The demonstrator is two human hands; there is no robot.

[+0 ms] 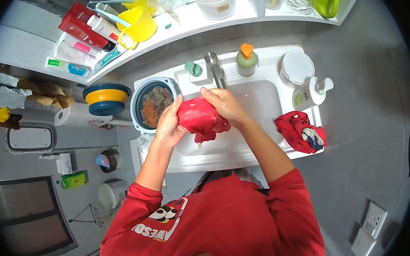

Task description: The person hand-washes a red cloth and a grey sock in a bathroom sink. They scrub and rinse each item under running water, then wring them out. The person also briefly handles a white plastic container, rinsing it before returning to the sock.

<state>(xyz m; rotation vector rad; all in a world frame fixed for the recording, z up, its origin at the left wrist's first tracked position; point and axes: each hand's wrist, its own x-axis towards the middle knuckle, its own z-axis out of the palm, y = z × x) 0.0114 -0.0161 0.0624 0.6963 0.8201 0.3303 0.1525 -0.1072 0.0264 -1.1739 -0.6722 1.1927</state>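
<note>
Red cloth (196, 117) hangs at the frame's centre, over the sink (266, 100), presumably so drips fall inside. The left hand (168, 124) grips its left edge and the right hand (225, 105) its upper right (both closed on it), probably to hold it taut. Left of them, a basin (134, 108) holds other clothes (158, 101), seemingly placed within easy reach.

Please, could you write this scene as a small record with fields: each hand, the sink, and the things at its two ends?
Left hand: holds left side of red cloth
Right hand: holds the same cloth, upper right
Sink: white, below the cloth; metal faucet behind
Left end: blue-grey basin containing grey and orange-brown fabric
Right end: red fabric bundle
</note>
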